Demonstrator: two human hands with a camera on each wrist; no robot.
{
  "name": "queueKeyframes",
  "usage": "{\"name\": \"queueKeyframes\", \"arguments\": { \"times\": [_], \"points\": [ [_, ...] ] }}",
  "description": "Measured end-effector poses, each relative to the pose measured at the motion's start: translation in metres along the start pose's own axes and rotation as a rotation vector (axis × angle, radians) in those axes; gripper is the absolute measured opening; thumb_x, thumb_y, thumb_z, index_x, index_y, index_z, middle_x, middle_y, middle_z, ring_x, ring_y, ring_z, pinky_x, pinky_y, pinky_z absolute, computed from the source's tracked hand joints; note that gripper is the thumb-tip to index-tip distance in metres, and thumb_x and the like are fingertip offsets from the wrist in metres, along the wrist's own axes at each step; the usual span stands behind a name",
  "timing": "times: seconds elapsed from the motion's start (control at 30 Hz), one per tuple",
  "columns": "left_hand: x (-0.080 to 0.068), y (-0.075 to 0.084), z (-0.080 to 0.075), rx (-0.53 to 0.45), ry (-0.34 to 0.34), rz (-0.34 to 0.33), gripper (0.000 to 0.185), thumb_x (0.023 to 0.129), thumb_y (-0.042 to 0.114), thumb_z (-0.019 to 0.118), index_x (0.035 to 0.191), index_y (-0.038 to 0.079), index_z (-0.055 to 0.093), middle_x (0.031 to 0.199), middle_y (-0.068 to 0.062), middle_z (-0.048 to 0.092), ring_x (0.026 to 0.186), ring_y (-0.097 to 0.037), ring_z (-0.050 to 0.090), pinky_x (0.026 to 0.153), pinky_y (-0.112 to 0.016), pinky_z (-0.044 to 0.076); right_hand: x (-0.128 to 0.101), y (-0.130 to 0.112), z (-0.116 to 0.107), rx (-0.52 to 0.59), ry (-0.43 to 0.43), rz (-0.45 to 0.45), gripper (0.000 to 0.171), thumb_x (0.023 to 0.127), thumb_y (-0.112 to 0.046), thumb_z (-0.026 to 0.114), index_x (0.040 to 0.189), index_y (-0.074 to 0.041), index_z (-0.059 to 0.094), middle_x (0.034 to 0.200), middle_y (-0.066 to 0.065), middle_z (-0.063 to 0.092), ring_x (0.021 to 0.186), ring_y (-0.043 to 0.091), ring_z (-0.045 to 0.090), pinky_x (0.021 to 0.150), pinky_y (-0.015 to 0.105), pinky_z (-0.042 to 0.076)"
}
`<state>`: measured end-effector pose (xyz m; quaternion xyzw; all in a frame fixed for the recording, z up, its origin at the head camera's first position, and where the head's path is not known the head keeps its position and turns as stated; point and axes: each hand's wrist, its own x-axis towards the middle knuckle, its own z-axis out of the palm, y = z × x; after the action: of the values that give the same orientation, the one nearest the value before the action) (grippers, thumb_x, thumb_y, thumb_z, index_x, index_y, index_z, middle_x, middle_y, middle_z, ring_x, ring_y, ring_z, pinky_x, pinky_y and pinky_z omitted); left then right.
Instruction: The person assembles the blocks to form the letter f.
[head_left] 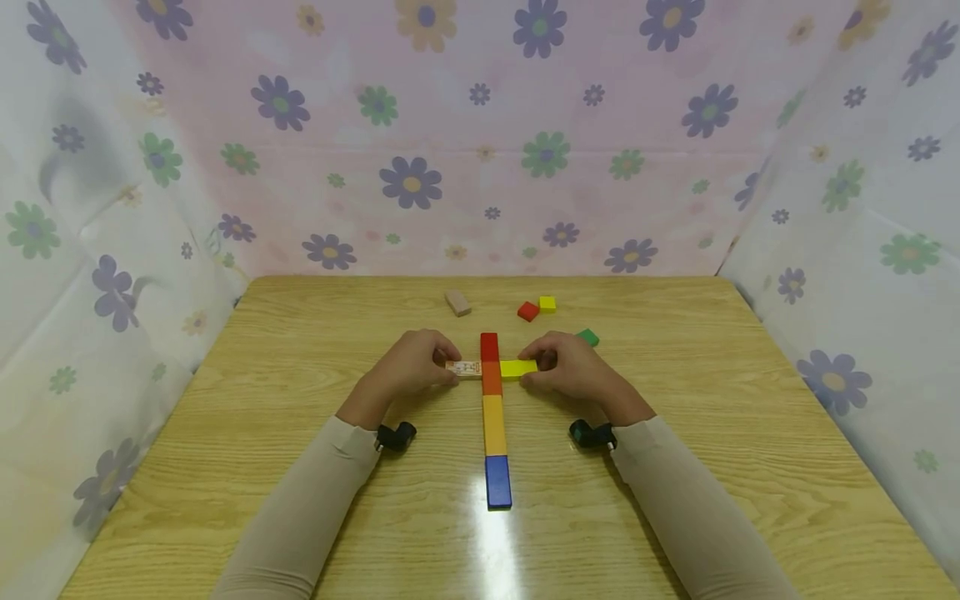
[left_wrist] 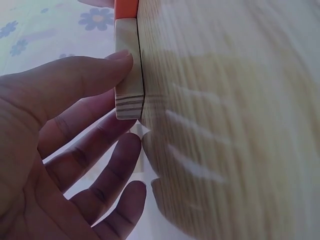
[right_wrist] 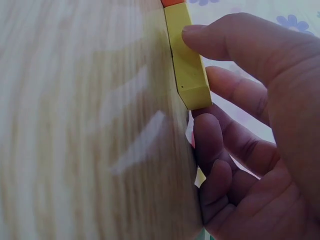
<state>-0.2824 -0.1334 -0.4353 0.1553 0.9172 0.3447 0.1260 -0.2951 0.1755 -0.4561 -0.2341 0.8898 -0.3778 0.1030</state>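
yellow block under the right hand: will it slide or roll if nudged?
The yellow block probably slides rather than rolls: flat faces, lying low on the glossy table. Looks rigid and light. The right hand pinches it easily.

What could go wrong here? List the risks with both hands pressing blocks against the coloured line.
1. The left hand pinches the natural wood block and the right hand pinches the yellow block against the orange block; uneven pressure might push the line out of true.
2. The green block lies close beside the right hand, which could knock it.
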Motion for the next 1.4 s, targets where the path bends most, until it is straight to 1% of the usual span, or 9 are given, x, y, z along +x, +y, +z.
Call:
{"name": "queueKeyframes", "arguments": {
  "times": [0.27,0.47,0.6,0.77,0.93,1.1,1.27,1.33,1.4],
  "points": [
    [0.002,-0.001,0.001,0.025,0.008,0.009,0.027,0.084,0.021,0.088,0.109,0.016,0.079,0.107,0.001,0.073,0.094,-0.019,0.063,0.086,-0.036,0.055,0.003,-0.003,-0.004,-0.007,0.071,0.019,0.028,0.089,-0.029,0.083,0.115,-0.018,0.077,0.112,-0.002,0.07,0.092,0.018,0.065,0.081,0.035,0.057],
    [0.002,-0.003,0.001,0.036,0.019,-0.005,0.027,0.083,0.022,0.088,0.108,0.017,0.079,0.106,0.002,0.073,0.094,-0.019,0.063,0.085,-0.036,0.055,0.019,-0.009,-0.006,-0.058,0.097,-0.01,0.027,0.092,-0.033,0.08,0.115,-0.02,0.077,0.106,-0.003,0.069,0.085,0.017,0.065,0.07,0.034,0.058],
    [0.002,-0.003,0.002,0.038,0.026,-0.012,0.026,0.083,0.022,0.089,0.107,0.018,0.079,0.104,0.002,0.072,0.092,-0.02,0.063,0.084,-0.036,0.055,0.039,-0.017,-0.009,-0.117,0.071,-0.022,0.029,0.092,-0.033,0.079,0.118,-0.019,0.076,0.109,-0.003,0.068,0.085,0.018,0.064,0.07,0.035,0.057],
    [0.004,-0.003,0.002,0.054,0.028,-0.014,0.025,0.083,0.023,0.089,0.105,0.018,0.08,0.101,0.003,0.072,0.09,-0.019,0.063,0.083,-0.036,0.055,0.067,-0.029,-0.012,-0.196,0.019,0.0,0.035,0.094,-0.03,0.076,0.126,-0.017,0.073,0.119,0.002,0.067,0.094,0.021,0.062,0.083,0.039,0.056],
    [0.004,0.0,0.002,0.07,0.024,-0.005,0.025,0.082,0.024,0.089,0.105,0.018,0.08,0.102,0.003,0.073,0.089,-0.017,0.063,0.084,-0.037,0.055,0.094,-0.038,-0.014,-0.208,-0.02,0.014,0.041,0.095,-0.025,0.073,0.134,-0.014,0.068,0.128,0.01,0.066,0.1,0.026,0.066,0.091,0.045,0.057],
    [0.002,0.001,0.001,0.072,0.021,0.002,0.024,0.082,0.022,0.089,0.105,0.019,0.081,0.102,0.004,0.073,0.088,-0.016,0.064,0.083,-0.036,0.055,0.116,-0.044,-0.008,-0.264,-0.046,0.025,0.042,0.097,-0.024,0.069,0.139,-0.019,0.065,0.132,0.009,0.065,0.108,0.026,0.066,0.095,0.044,0.056],
    [0.002,0.0,0.001,0.069,0.026,0.016,0.023,0.081,0.022,0.09,0.102,0.02,0.081,0.099,0.004,0.073,0.085,-0.017,0.063,0.079,-0.034,0.054,0.131,-0.052,0.002,-0.269,-0.088,0.063,0.047,0.097,-0.02,0.064,0.144,-0.024,0.061,0.137,0.009,0.062,0.115,0.027,0.063,0.097,0.044,0.055],
    [0.003,-0.001,0.001,0.075,0.033,0.022,0.022,0.081,0.023,0.09,0.102,0.02,0.081,0.099,0.004,0.073,0.085,-0.016,0.063,0.079,-0.033,0.054,0.136,-0.055,0.005,-0.278,-0.104,0.067,0.048,0.098,-0.017,0.062,0.145,-0.024,0.061,0.132,0.009,0.065,0.11,0.026,0.062,0.095,0.043,0.055],
    [0.003,-0.002,0.001,0.081,0.037,0.024,0.022,0.081,0.024,0.09,0.102,0.02,0.081,0.099,0.005,0.073,0.085,-0.015,0.063,0.079,-0.033,0.054,0.14,-0.057,0.009,-0.283,-0.114,0.07,0.049,0.096,-0.012,0.063,0.144,-0.023,0.062,0.117,0.006,0.07,0.092,0.022,0.061,0.082,0.037,0.054]
  ]
}}
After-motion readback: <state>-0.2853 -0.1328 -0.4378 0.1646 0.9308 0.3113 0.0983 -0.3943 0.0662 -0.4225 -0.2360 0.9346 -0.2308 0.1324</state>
